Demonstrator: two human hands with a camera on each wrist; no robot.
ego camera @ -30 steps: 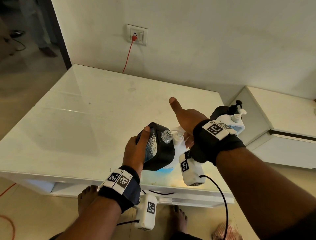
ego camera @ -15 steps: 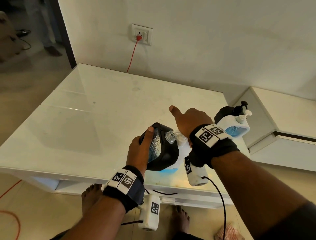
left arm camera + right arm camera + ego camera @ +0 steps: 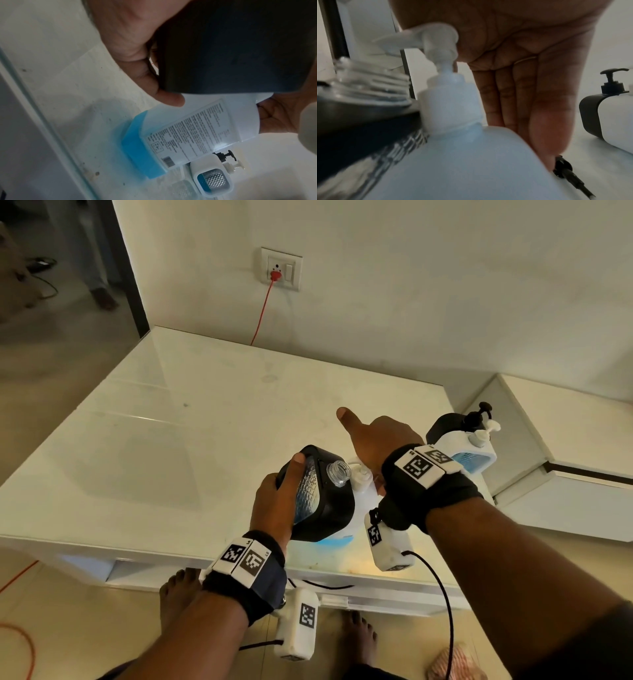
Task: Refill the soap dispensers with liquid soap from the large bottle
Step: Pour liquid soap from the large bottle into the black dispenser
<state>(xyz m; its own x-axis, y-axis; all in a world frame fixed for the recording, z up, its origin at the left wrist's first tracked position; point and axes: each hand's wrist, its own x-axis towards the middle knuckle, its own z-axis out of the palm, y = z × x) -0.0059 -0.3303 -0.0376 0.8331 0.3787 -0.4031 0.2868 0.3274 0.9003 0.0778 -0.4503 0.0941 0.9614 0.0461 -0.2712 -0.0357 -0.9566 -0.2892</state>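
The left hand (image 3: 274,501) grips the black-cased dispenser (image 3: 322,501), fingers wrapped under its case and thumb laid on the meshed clear face; its clear threaded neck (image 3: 338,472) stands open and tilted toward the large white bottle (image 3: 197,127). That bottle stands on the white tabletop (image 3: 205,446) just beside the dispenser, a band of blue soap low in it, its white pump head (image 3: 440,40) on. The right hand (image 3: 380,440) lies against the bottle's far side, fingers (image 3: 510,94) straight and together, thumb stuck out.

The risks, as they appear: the pump is not yet unscrewed, so tipping now would pour nothing; the flat-handed hold may let the bottle slide or topple near the table edge; the narrow neck invites spills. The loose black pump (image 3: 565,170) lying on the table could roll off. Two more dispensers (image 3: 466,440) wait to the right.
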